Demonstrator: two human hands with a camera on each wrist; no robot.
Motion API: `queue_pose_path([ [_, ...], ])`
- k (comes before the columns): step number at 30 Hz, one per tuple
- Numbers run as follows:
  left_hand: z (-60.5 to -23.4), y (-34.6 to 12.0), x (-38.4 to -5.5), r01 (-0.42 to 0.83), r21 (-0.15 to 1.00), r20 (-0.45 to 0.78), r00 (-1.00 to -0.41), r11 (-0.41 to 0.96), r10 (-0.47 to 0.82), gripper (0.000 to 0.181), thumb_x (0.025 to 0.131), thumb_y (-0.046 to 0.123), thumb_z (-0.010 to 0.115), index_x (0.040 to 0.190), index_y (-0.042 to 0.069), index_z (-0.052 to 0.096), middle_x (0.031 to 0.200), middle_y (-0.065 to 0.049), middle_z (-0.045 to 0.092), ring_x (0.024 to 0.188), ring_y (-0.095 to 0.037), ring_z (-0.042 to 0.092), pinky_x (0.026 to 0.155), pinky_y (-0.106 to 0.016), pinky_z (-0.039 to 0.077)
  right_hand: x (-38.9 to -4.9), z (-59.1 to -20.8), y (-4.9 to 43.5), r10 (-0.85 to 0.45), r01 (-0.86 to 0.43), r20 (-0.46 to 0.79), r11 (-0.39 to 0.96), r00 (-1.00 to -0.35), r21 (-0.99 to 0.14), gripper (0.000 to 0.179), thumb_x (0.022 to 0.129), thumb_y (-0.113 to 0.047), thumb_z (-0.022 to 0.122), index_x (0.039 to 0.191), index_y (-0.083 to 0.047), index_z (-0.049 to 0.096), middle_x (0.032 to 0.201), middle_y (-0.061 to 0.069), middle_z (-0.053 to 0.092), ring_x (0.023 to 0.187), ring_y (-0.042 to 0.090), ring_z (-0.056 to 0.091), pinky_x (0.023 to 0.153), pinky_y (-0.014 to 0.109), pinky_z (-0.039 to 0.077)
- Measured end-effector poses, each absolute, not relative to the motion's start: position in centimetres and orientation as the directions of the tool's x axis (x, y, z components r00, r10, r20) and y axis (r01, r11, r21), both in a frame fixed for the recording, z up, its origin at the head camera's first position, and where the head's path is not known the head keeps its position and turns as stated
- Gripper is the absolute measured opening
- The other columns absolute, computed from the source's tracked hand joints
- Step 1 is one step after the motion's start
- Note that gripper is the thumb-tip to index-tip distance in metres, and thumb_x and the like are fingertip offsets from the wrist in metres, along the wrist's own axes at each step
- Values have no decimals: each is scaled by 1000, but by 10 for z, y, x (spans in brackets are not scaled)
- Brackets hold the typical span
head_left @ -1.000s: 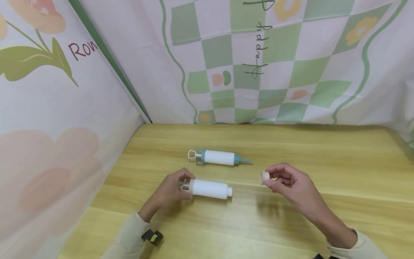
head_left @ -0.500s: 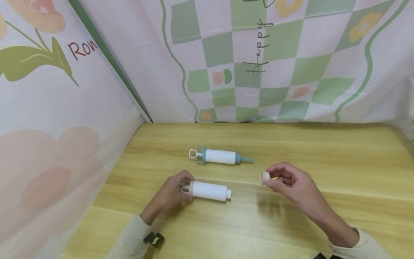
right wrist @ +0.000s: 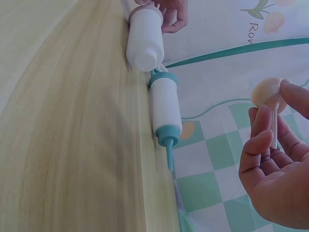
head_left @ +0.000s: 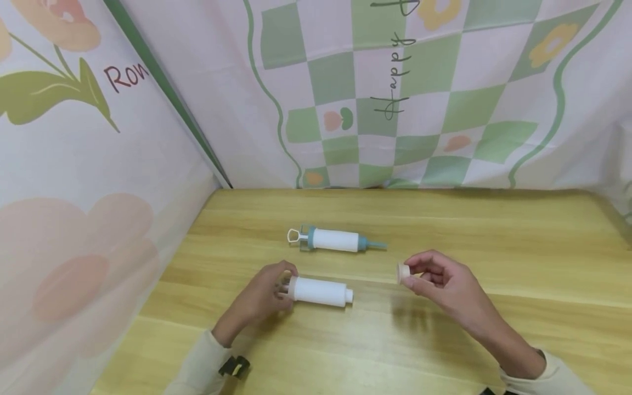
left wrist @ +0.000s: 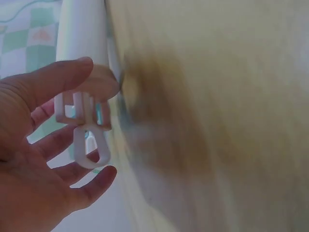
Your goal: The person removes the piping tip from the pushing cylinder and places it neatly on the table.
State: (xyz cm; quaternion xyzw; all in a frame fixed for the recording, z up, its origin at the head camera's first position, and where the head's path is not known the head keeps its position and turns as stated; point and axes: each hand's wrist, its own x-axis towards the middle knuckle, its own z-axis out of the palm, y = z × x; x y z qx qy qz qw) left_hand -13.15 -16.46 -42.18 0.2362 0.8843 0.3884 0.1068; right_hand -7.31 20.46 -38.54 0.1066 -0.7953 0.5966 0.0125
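My left hand [head_left: 269, 291] grips the rear end of a white-barrelled syringe [head_left: 321, 291] at its beige collar. In the left wrist view, the thumb lies on the collar and the plunger's loop handle [left wrist: 91, 147] hangs among the loosely bent fingers. The syringe's bare stub tip points right. Raised off to the right, my right hand [head_left: 446, 280] pinches a beige nozzle cap [head_left: 403, 273] between thumb and fingers. Its thin spout [right wrist: 274, 126] runs back toward the palm in the right wrist view, while the head view hides it.
Behind the held syringe lies a second syringe [head_left: 336, 240] with a white barrel, teal collar and teal nozzle, its loop handle to the left. Both rest over a wood-grain table [head_left: 494, 225]. A printed curtain [head_left: 385, 109] closes off the back, and another cloth [head_left: 99, 219] the left.
The left hand's fingers have shifted slightly at the syringe's rear end, covering more of the handle. The right hand and nozzle cap stay almost where they were.
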Motion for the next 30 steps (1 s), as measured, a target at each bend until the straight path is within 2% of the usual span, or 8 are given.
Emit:
queue_pose_path([
  [5,-417,-167,-131,357,729,-3,-852,585,523,58,71,-8,82,118,13,56,121,-12,58,106,-30,62,82,-32,56,-73,-387,204,-157,-194,156,275,-975,-942,26,95,-11,70,116,0,61,104,15,66,80,27,66,66,32,57],
  [12,-411,-167,-131,377,691,12,-859,617,512,64,71,3,88,125,9,55,129,-10,56,116,-31,53,99,-49,46,-72,-388,204,-159,-198,158,276,-974,-940,26,94,-11,71,116,0,61,105,15,66,80,27,67,67,31,57],
  [16,-408,-167,-131,421,647,38,-850,636,525,67,73,10,88,131,8,54,137,-12,53,127,-33,47,107,-53,38,-71,-389,203,-158,-194,156,270,-975,-943,26,95,-11,70,116,1,61,104,15,66,81,25,67,67,31,57],
  [21,-402,-165,-132,494,575,92,-831,652,549,71,75,17,88,136,8,52,145,-16,48,136,-34,40,112,-53,31,-71,-388,202,-158,-194,156,265,-975,-945,25,95,-11,69,116,1,61,104,15,66,81,22,67,68,32,57],
  [30,-393,-153,-132,520,567,129,-822,639,555,74,79,19,86,142,10,48,148,-13,44,138,-28,38,112,-46,34,-72,-388,201,-160,-205,168,253,-973,-945,24,96,-10,68,115,2,61,103,15,67,79,20,66,68,31,57],
])
